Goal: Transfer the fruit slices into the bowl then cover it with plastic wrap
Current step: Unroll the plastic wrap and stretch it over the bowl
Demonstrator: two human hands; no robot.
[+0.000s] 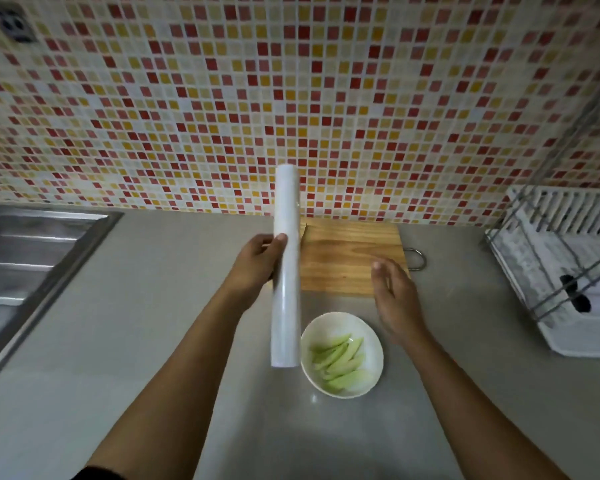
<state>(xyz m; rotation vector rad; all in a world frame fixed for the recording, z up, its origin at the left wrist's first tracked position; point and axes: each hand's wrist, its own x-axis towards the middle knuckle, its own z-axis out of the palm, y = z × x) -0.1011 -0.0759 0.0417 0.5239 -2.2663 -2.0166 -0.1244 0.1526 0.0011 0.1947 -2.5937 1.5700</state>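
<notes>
The person's left hand [257, 263] is wrapped around the middle of a long white roll of plastic wrap [286, 268], holding it raised over the grey countertop [153, 323], just left of the round white ceramic bowl [374, 344]. The pale green fruit slices [340, 362] already lie in that bowl, in front of the bare wooden cutting board [350, 258]. The right hand [394, 299] hovers open and empty above the bowl's right side. The roll is probably light and stiff, easy to steady mid-length; the film itself should be thin, clingy and prone to bunching, so its free edge, not discernible here, is best pinched and drawn out evenly.
</notes>
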